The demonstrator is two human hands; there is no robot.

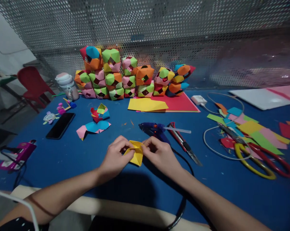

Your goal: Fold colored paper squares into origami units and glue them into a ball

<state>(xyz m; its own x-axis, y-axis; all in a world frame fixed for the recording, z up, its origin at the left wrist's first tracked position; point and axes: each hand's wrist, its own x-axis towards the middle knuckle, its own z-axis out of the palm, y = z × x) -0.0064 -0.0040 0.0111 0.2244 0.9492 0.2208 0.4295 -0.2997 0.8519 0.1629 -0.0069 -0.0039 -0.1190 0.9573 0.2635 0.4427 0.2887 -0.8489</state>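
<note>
A small folded yellow paper piece [137, 158] is held between both hands, just over the blue table. My left hand [115, 155] pinches its left side, thumb toward me. On the opposite side, my right hand [160, 154] grips the paper's right edge between thumb and fingers. Creases and a raised flap show in the middle of the paper; parts of its edges are hidden by my fingers. Beyond my right hand lies a blue hot glue gun [153, 128] with a clear stick in it. Beside that rests a red utility knife [184, 143].
Several folded paper balls [114, 80] stand stacked at the back. A joined paper strip [94, 127] and a phone [60, 125] lie left. Paper scraps [253, 128], scissors [255, 160] and a white cable [208, 149] are on the right. A black cord [187, 163] runs past my right forearm.
</note>
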